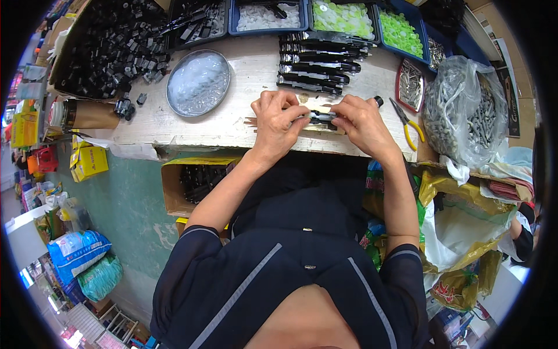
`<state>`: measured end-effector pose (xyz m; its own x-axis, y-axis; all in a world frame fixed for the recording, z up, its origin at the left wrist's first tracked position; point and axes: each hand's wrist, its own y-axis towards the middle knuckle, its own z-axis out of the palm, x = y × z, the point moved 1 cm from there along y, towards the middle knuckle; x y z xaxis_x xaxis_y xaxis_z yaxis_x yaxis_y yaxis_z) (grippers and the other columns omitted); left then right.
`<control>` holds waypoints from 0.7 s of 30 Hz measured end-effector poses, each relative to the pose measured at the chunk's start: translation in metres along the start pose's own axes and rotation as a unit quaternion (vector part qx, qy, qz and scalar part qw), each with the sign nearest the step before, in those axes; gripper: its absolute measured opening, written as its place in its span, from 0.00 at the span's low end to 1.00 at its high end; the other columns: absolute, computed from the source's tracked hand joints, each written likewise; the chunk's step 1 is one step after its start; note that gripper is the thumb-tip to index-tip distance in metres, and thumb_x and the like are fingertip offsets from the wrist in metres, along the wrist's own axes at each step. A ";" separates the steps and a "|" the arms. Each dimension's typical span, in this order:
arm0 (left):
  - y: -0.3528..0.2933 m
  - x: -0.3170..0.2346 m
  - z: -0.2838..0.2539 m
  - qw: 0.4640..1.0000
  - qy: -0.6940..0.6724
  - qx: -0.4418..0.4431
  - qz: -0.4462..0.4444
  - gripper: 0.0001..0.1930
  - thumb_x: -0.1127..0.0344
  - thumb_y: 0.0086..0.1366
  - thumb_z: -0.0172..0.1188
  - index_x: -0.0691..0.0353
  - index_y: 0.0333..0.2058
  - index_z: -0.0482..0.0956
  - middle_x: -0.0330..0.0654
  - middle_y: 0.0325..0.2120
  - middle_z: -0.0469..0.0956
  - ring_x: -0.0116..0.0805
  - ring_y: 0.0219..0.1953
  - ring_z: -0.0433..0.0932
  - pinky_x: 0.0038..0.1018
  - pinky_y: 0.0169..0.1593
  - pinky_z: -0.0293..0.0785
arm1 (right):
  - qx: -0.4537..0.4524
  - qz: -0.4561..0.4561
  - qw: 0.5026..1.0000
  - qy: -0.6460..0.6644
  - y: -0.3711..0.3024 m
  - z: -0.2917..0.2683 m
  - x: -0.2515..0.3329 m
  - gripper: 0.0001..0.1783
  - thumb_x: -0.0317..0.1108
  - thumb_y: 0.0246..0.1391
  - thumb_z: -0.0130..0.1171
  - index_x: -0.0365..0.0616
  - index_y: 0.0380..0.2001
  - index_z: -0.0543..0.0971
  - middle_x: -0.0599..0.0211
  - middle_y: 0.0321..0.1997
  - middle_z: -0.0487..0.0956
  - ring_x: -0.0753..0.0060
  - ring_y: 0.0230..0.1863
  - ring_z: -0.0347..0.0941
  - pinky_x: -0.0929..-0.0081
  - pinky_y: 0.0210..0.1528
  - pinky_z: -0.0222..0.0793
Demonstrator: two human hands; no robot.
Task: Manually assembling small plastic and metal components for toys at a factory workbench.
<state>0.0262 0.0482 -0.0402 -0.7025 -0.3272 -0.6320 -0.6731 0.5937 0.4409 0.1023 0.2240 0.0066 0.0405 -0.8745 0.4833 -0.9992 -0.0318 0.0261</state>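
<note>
At the table's front edge, both my hands close on a slim black part with a pale grey strip (321,116). My left hand (276,121) pinches its left end between thumb and fingers. Fingers of my right hand (361,121) are pressed on its right end. A pale wooden piece (307,103) shows beneath and behind the part, mostly covered by my hands. Just beyond lies a row of several similar long black assemblies (318,74). A small black cylinder end (379,101) shows beside my right hand; the rest of it is hidden.
Left on the white table (203,131) are a box of small black pieces (113,49) and a round dish (198,83). Bins of white pieces (268,17) and green discs (401,35) line the back. Yellow-handled pliers (411,125), a metal-pin tray (410,85) and a screw-filled bag (465,110) are right.
</note>
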 end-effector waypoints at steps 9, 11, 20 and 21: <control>-0.001 0.003 0.004 0.999 0.010 -0.017 0.041 0.04 0.70 0.43 0.65 0.53 0.20 0.79 0.29 0.28 0.71 0.31 0.37 0.64 0.32 0.42 0.52 | -0.106 -0.098 0.985 -0.093 -0.018 0.013 -0.004 0.11 0.23 0.40 0.55 0.47 0.31 0.76 0.71 0.30 0.72 0.70 0.36 0.67 0.69 0.38 0.56; 0.000 0.001 0.004 0.999 0.011 -0.013 0.043 0.04 0.70 0.43 0.65 0.53 0.20 0.79 0.29 0.28 0.71 0.31 0.37 0.65 0.32 0.42 0.52 | -0.142 -0.124 0.975 -0.121 -0.023 0.018 -0.004 0.18 0.21 0.34 0.55 0.49 0.34 0.77 0.74 0.32 0.73 0.70 0.35 0.67 0.70 0.38 0.55; 0.001 0.003 0.002 0.998 0.032 0.001 0.050 0.05 0.70 0.44 0.65 0.53 0.21 0.78 0.30 0.28 0.71 0.30 0.37 0.65 0.30 0.40 0.52 | -0.110 -0.153 0.968 -0.165 -0.015 0.014 -0.007 0.13 0.25 0.39 0.52 0.51 0.32 0.75 0.74 0.31 0.71 0.72 0.36 0.66 0.69 0.39 0.55; 0.001 0.003 0.003 0.998 0.035 0.003 0.051 0.04 0.70 0.44 0.65 0.53 0.21 0.78 0.30 0.27 0.71 0.31 0.37 0.65 0.30 0.40 0.52 | -0.109 -0.150 0.969 -0.162 -0.016 0.015 -0.007 0.13 0.25 0.38 0.52 0.51 0.32 0.75 0.74 0.31 0.71 0.71 0.36 0.66 0.69 0.39 0.56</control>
<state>0.0243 0.0502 -0.0431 -0.7819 -0.3152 -0.5379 -0.5960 0.6309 0.4967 0.1180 0.2238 -0.0102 0.2893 -0.9490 0.1256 -0.9160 -0.2363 0.3242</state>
